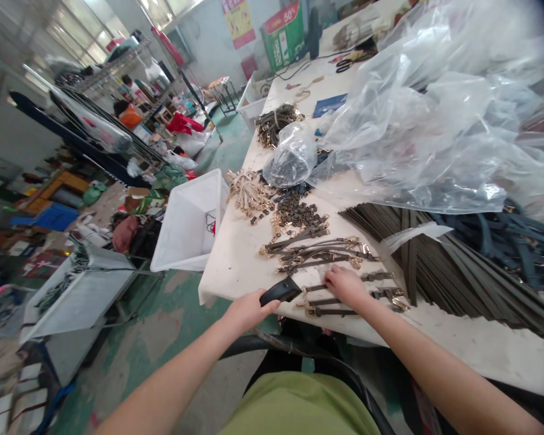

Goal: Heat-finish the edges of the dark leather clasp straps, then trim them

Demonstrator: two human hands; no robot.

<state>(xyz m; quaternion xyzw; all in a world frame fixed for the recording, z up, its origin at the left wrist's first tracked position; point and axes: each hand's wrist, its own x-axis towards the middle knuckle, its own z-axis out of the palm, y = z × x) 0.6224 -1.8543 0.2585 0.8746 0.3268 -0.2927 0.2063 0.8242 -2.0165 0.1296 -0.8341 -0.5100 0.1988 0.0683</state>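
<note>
My left hand (248,309) grips a black, flat, slightly shiny object (281,291) at the table's near edge; its exact kind is unclear. My right hand (343,285) is on a short dark strap (375,277), fingers closed together over its middle, which they hide. Beside that hand lie more dark straps (330,312) with gold-coloured metal buckles and clasps, side by side on the pale table (240,275). Just beyond is a further row of buckled straps (320,246).
Small dark pieces (299,211), a pale strap bundle (249,190) and a dark bundle (278,121) lie farther back. To the right are long dark strips (435,284), blue straps (503,241) and plastic sheeting (417,133). A white bin (188,211) stands at the left edge.
</note>
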